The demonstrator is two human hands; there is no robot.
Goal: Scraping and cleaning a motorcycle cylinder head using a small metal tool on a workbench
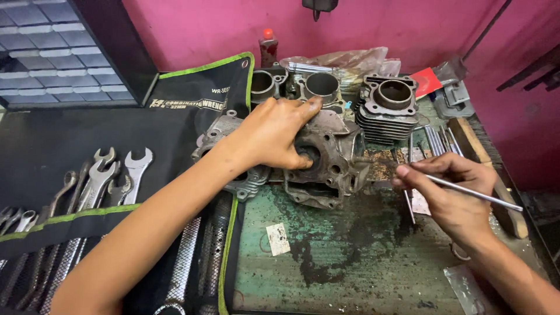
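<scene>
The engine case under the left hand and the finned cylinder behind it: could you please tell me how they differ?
The engine case is irregular and blocky, lies at the bench's middle, and the left hand grips it. The finned cylinder is round-bored with stacked cooling fins, stands at the back by the pink wall, untouched. The right hand pinches a thin metal rod. Both parts are grimy grey metal.

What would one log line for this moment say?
left hand: gripping engine casing | right hand: pinching thin metal rod | beside: wrench roll
</scene>
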